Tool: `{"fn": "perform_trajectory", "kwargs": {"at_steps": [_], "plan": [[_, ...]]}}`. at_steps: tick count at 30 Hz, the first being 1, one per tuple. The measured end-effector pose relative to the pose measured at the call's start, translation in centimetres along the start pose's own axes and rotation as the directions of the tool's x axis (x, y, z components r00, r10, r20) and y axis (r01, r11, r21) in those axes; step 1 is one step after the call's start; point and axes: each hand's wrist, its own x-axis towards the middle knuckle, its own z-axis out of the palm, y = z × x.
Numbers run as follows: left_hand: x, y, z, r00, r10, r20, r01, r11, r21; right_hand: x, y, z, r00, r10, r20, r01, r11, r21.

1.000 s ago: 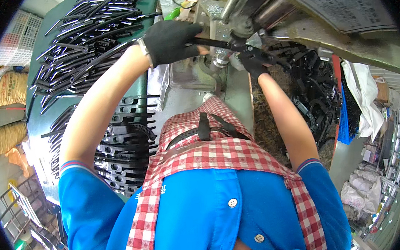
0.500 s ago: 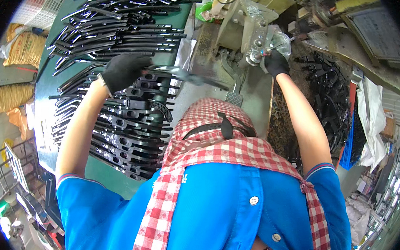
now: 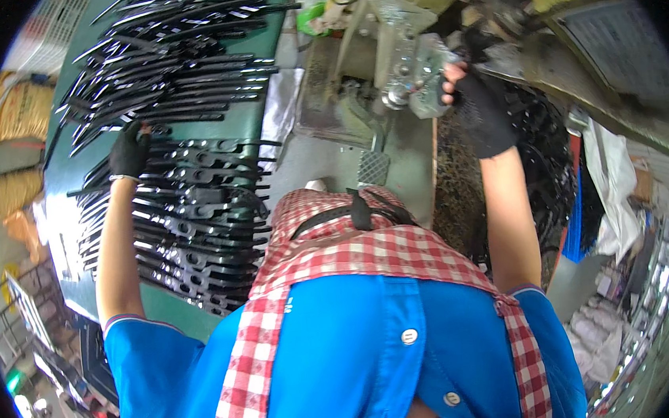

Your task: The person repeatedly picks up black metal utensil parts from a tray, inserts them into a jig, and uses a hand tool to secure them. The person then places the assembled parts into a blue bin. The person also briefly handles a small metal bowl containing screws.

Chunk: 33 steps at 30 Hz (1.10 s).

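Green-topped desk [image 3: 176, 308] occupies the left of the work area, with yellow-brown sacks [image 3: 24, 113] and a white basket [image 3: 44, 31] beyond its outer edge. Black bars [image 3: 178, 59] lie on the far part of the desk in a loose, overlapping pile; black perforated brackets [image 3: 193, 225] lie nearer the person, in a close row. The left hand [image 3: 131, 153], in a black glove, is at the near edge of the bar pile, fingers bent; whether it grips a bar cannot be told. The right hand [image 3: 485, 112], also gloved, with bare fingertips, is half-curled beside the clear plastic cover [image 3: 428, 81] of the machine [image 3: 377, 42]; its contents cannot be determined. A foot pedal [image 3: 373, 167] is positioned below the machine. Black parts [image 3: 540, 151] are heaped right of the right hand, near a blue crate [image 3: 578, 223].
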Motion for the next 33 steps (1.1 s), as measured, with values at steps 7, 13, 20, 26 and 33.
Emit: {"fn": "perform_trajectory", "kwargs": {"at_steps": [7,13,20,26,33], "plan": [[3.9,-3.8,0.2,0.962,-0.042,0.269,-0.023,0.972,0.233,-0.1,-1.5,0.7,0.998,-0.016,-0.054,-0.004,0.935,-0.355],[4.5,-5.2,0.7,0.940,0.223,0.259,-0.304,0.892,0.335,2.5,2.7,-3.4,0.984,0.158,-0.082,-0.136,0.966,0.222],[2.4,-4.1,2.5,0.940,0.331,0.082,-0.339,0.936,0.101,3.1,10.6,-10.7,0.951,-0.203,-0.233,0.040,0.828,-0.559],[2.7,5.7,-1.1,0.735,0.675,0.068,-0.678,0.734,0.048,-1.7,7.2,-26.0,0.828,-0.225,-0.513,-0.503,0.105,-0.858],[2.1,22.8,-6.7,0.516,0.850,-0.108,-0.844,0.483,-0.233,-3.8,8.2,-30.6,0.849,-0.276,-0.450,-0.501,-0.151,-0.852]]}}
